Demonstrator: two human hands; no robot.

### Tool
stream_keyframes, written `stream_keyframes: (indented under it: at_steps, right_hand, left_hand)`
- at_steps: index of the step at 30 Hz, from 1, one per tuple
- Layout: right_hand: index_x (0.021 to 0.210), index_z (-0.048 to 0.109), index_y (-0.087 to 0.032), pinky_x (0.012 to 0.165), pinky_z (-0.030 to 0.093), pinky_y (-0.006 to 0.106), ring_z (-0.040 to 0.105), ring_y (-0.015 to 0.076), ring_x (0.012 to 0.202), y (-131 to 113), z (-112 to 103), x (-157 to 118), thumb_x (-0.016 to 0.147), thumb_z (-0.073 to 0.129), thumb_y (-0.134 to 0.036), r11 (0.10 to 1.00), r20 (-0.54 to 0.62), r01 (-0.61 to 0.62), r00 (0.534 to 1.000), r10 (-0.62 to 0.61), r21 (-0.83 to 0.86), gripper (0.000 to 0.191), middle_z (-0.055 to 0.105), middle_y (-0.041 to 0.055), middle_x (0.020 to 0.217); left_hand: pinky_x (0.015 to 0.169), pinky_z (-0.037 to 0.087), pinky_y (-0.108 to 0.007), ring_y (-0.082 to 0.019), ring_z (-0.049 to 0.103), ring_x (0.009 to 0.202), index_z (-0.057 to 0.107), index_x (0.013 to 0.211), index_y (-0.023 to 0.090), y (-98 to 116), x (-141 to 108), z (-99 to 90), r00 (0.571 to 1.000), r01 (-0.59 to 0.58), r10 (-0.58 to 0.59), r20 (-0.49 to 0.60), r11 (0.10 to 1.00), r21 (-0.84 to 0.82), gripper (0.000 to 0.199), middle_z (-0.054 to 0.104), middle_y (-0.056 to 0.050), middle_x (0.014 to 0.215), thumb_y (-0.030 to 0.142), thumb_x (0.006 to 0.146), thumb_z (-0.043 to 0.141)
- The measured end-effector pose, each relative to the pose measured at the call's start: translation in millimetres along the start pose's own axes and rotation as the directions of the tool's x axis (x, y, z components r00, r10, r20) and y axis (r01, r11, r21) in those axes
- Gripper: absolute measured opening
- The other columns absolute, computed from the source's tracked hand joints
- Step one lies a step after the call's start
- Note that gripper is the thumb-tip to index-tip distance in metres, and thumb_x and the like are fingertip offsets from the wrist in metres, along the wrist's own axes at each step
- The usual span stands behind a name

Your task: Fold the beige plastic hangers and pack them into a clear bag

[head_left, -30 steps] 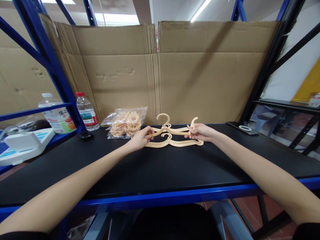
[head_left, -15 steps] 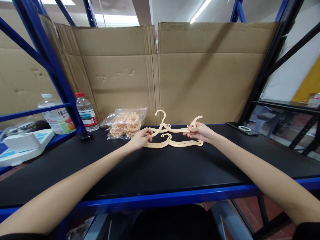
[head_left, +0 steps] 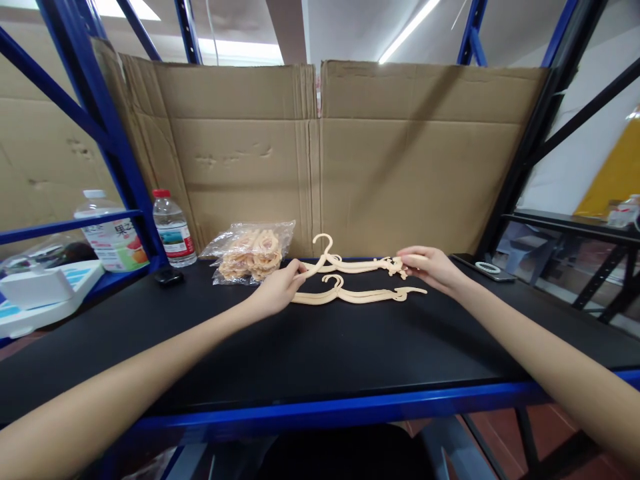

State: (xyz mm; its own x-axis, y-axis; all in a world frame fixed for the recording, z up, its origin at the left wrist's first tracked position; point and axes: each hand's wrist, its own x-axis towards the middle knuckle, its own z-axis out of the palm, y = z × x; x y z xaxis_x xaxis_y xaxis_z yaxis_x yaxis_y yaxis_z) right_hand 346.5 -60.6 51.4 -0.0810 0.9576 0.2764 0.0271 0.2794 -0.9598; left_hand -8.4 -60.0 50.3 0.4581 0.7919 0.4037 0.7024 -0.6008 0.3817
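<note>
My left hand [head_left: 277, 289] is closed on the left arm of a beige plastic clothes hanger [head_left: 323, 260], whose hook points up. At the right my right hand [head_left: 431, 267] has its fingers pinched on the right end of the beige hanger pieces, where several small ends [head_left: 395, 266] cluster. The exact grip there is partly hidden by the fingers. In front of these, more beige hangers [head_left: 367, 295] lie stacked on the black tabletop [head_left: 345, 353], one slim end sticking out to the right.
A clear plastic bag of beige hanger parts [head_left: 250, 252] lies back left, by a red-capped water bottle [head_left: 173, 230] and a small black object [head_left: 169, 277]. A phone with a white ring [head_left: 487, 268] lies back right. Cardboard panels [head_left: 400, 160] stand behind.
My right hand has moved a little to the right. The curved piece that stood up from it no longer shows upright, and a slim end now projects from the front hangers. My left hand keeps its hold.
</note>
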Motion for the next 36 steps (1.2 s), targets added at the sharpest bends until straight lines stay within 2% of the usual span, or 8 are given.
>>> stream_keyframes:
  at_steps: [5,10,16,20,26,30,33,36]
  right_hand:
    - [0.083,0.07,-0.016,0.068,0.046,0.029,0.062,0.0183,0.071,11.0,-24.4,-41.4,0.065,0.076,-0.041,0.893,0.184,0.075,0.983,0.009,-0.443,0.032,0.069,0.0053,0.078]
    - [0.08,0.069,-0.019,0.061,0.04,0.029,0.057,0.0173,0.068,23.5,-27.7,-51.8,0.076,0.065,-0.044,0.695,0.269,0.211,0.963,-0.027,-0.687,0.026,0.067,0.0033,0.078]
    - [0.08,0.067,-0.02,0.062,0.042,0.031,0.055,0.0187,0.071,36.8,-24.1,-45.9,0.08,0.057,-0.033,0.547,0.243,0.313,0.949,-0.199,-0.777,0.016,0.065,0.0051,0.084]
    - [0.078,0.065,-0.021,0.072,0.045,0.036,0.056,0.022,0.079,39.7,-22.3,-46.2,0.08,0.052,-0.025,0.466,0.263,0.383,0.916,-0.303,-0.798,0.014,0.064,0.0061,0.084]
    - [0.08,0.064,-0.022,0.076,0.046,0.04,0.056,0.0248,0.083,37.1,-19.2,-47.2,0.081,0.05,-0.023,0.424,0.292,0.418,0.897,-0.332,-0.804,0.014,0.064,0.0075,0.084]
    - [0.081,0.063,-0.022,0.074,0.046,0.04,0.056,0.025,0.081,32.1,-18.5,-49.1,0.083,0.048,-0.026,0.403,0.257,0.401,0.894,-0.366,-0.823,0.016,0.064,0.0078,0.083]
    - [0.084,0.063,-0.021,0.071,0.047,0.039,0.057,0.0246,0.081,24.5,-10.6,-54.1,0.086,0.047,-0.029,0.445,0.216,0.39,0.894,-0.392,-0.806,0.018,0.065,0.0085,0.084]
    - [0.096,0.064,-0.021,0.079,0.049,0.038,0.06,0.0244,0.09,12.9,11.3,-65.8,0.089,0.047,-0.03,0.541,0.263,0.417,0.903,-0.341,-0.73,0.021,0.066,0.0094,0.097]
  left_hand:
    - [0.075,0.042,-0.032,-0.02,0.051,0.083,0.049,0.088,0.017,10.4,-28.8,9.0,0.972,-0.232,0.22,0.078,0.945,0.231,0.019,0.05,-0.007,0.094,0.025,0.093,0.033]
    - [0.074,0.041,-0.033,-0.021,0.05,0.085,0.052,0.088,0.016,14.3,-37.4,17.3,0.957,-0.281,0.214,0.198,0.854,0.438,0.018,0.052,-0.008,0.093,0.021,0.093,0.036]
    - [0.076,0.044,-0.032,-0.021,0.051,0.09,0.053,0.098,0.017,6.8,-33.0,19.2,0.97,-0.242,0.213,0.118,0.898,0.367,0.013,0.055,-0.008,0.098,0.016,0.089,0.044]
    - [0.076,0.044,-0.034,-0.022,0.051,0.091,0.052,0.099,0.017,4.7,-34.7,18.6,0.965,-0.261,0.247,0.085,0.896,0.359,0.016,0.057,-0.008,0.099,0.014,0.087,0.043]
    - [0.081,0.044,-0.035,-0.023,0.052,0.095,0.053,0.102,0.018,2.9,-33.5,17.2,0.965,-0.261,0.253,0.067,0.915,0.308,0.017,0.058,-0.008,0.103,0.018,0.086,0.047]
    - [0.087,0.044,-0.037,-0.024,0.052,0.101,0.053,0.104,0.018,2.5,-30.3,17.2,0.962,-0.273,0.266,0.062,0.927,0.257,0.019,0.058,-0.009,0.108,0.019,0.086,0.047]
    - [0.095,0.041,-0.04,-0.025,0.05,0.112,0.05,0.115,0.017,1.9,-29.2,17.9,0.959,-0.283,0.267,0.1,0.934,0.218,0.028,0.056,-0.011,0.12,0.022,0.087,0.045]
    - [0.105,0.032,-0.046,-0.026,0.041,0.126,0.043,0.129,0.017,-0.3,-30.2,18.7,0.961,-0.244,0.206,0.185,0.946,0.213,0.04,0.048,-0.012,0.134,0.028,0.09,0.041]
